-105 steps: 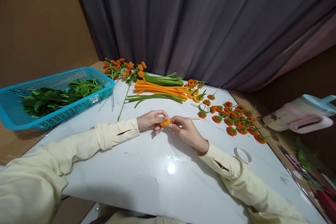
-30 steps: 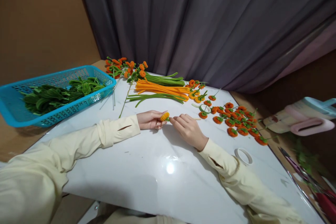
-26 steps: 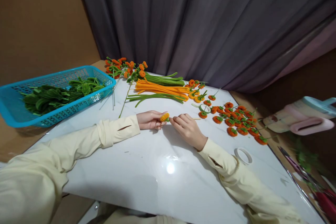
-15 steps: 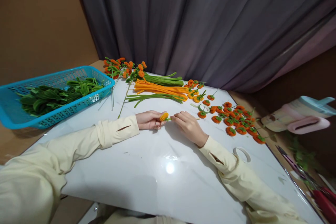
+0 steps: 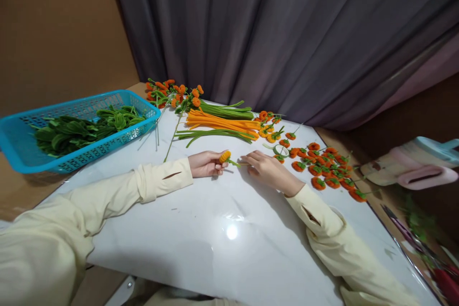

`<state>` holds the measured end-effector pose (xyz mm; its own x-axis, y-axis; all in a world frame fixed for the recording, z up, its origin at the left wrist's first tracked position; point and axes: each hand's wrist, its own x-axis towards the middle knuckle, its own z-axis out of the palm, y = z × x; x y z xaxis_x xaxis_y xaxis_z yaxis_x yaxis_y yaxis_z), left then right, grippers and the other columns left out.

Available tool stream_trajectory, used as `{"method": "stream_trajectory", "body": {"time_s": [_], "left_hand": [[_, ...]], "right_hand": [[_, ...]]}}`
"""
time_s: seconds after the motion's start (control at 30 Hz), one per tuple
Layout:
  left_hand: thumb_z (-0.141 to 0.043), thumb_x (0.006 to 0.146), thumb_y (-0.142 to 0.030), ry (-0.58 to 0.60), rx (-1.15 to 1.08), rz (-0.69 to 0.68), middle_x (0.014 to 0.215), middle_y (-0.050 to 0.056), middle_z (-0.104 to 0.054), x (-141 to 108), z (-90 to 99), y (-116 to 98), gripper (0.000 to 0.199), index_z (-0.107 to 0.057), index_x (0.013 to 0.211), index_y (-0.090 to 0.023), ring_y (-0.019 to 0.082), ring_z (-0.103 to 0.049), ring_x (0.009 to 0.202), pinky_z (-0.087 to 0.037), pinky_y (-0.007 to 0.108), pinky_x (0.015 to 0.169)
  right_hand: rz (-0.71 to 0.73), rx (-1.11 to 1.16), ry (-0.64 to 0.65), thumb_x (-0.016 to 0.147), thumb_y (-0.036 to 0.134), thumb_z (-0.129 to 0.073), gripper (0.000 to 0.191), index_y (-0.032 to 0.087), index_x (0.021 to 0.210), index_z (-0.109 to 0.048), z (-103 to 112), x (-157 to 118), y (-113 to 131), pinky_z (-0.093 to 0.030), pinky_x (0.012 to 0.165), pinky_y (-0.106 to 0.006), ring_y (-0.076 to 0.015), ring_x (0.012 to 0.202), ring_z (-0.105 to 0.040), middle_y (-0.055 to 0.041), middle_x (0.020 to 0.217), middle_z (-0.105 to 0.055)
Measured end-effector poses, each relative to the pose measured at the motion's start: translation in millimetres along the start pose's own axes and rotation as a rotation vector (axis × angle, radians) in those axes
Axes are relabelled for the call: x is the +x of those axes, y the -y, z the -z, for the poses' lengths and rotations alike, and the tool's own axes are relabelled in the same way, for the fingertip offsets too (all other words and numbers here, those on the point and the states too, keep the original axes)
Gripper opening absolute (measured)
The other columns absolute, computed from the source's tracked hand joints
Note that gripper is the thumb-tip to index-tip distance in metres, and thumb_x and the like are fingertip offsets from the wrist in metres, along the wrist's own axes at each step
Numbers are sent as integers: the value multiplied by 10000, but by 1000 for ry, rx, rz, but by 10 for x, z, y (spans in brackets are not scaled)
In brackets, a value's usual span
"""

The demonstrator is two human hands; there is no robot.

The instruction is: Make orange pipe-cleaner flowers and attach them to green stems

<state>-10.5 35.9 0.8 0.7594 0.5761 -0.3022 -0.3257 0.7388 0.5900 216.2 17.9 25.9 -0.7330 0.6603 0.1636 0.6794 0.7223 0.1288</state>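
Note:
My left hand (image 5: 208,164) is closed, pinching a small yellow-orange fuzzy pumpkin (image 5: 225,157) that looks made of chenille stems. Its green stem (image 5: 234,164) sticks out to the right, toward my right hand (image 5: 264,170). That hand is apart from the pumpkin, low over the white table, with its fingers bent round a thin pale stick (image 5: 244,163) whose end shows at the fingertips. Behind both hands lie a bundle of orange chenille stems (image 5: 222,123) and green chenille stems (image 5: 218,134).
A blue basket (image 5: 77,157) with green fuzzy leaves (image 5: 71,136) stands at left. Finished orange pumpkins (image 5: 324,165) spread over the right side, beside a tape roll (image 5: 280,151). A tumbler (image 5: 412,162) and scissors (image 5: 398,220) are at the right edge. A grey curtain (image 5: 251,33) hangs behind.
My right hand has drawn away from the pumpkin's stem to the right, leaving more of the stem in sight. My left hand keeps hold of the pumpkin. The view has shifted slightly.

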Motion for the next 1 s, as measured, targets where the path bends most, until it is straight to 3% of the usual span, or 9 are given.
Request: {"method": "stream_trajectory", "body": {"time_s": [0.27,0.5,0.73,1.0], "left_hand": [[-365,927,-182,-9,-6,-1,648,23,-494,12,28,1,226,-527,784,-116,62,-427,451,-459,186,507],[-414,913,-190,-25,-15,-4,651,18,-492,19,33,-2,188,-527,782,-117,59,-416,453,-448,182,513],[-352,927,-169,20,40,36,605,-5,-435,-6,-11,-1,254,-527,754,-108,44,-323,412,-395,166,479],[-357,922,-160,25,82,10,598,-1,-431,0,-6,7,266,-542,745,-91,49,-337,421,-407,173,485]], "right_hand": [[-94,36,91,847,67,-408,181,129,922,-560,-52,-6,-18,-411,578,-237,-150,715,-562,-76,869,-573],[14,334,-86,937,253,-417,274,182,1155,-565,250,-22,-3,-446,627,-238,-154,776,-613,-79,912,-619],[-21,30,-142,928,231,-408,267,195,1042,-646,287,-10,279,-274,424,-233,-56,489,-514,-59,1073,-630],[13,-33,-82,788,28,-407,436,199,1149,-581,199,-15,287,-267,446,-243,-90,587,-577,-41,1065,-653]]}}
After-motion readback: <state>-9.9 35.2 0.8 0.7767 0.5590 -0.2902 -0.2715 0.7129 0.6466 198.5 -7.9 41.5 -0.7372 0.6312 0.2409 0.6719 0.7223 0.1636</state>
